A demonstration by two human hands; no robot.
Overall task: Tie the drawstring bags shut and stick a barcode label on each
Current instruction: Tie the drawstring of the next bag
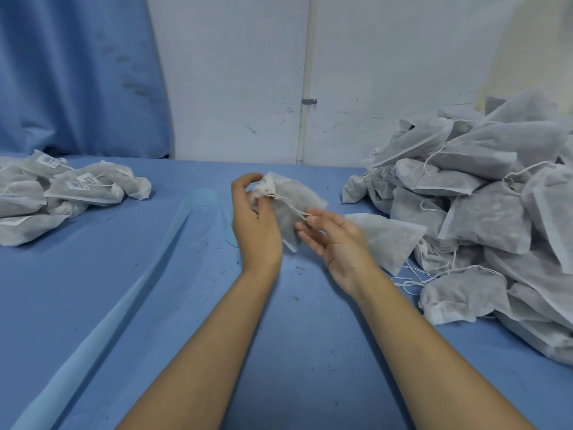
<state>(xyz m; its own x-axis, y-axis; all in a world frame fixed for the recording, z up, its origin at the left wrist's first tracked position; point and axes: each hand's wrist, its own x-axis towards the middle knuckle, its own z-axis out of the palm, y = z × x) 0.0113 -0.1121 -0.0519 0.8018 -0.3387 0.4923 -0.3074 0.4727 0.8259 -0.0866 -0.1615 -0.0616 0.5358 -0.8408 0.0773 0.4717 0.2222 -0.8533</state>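
The left hand (255, 225) grips the gathered neck of a white drawstring bag (299, 198), held up over the middle of the blue table (310, 352). The right hand (338, 240), palm up with fingers loosely spread, pinches the end of the drawstring (291, 207), which runs taut from the neck to its fingertips. Just right of that hand another bag (390, 240) lies flat, partly behind the wrist. Beyond it, a tall heap of bags (483, 197) with loose strings fills the right side. To the left, a pale blue strip (139, 280) runs from the near edge toward the hands. At far left lie bags bearing barcode labels (79, 185). A white pipe (305, 88) climbs the far wall.
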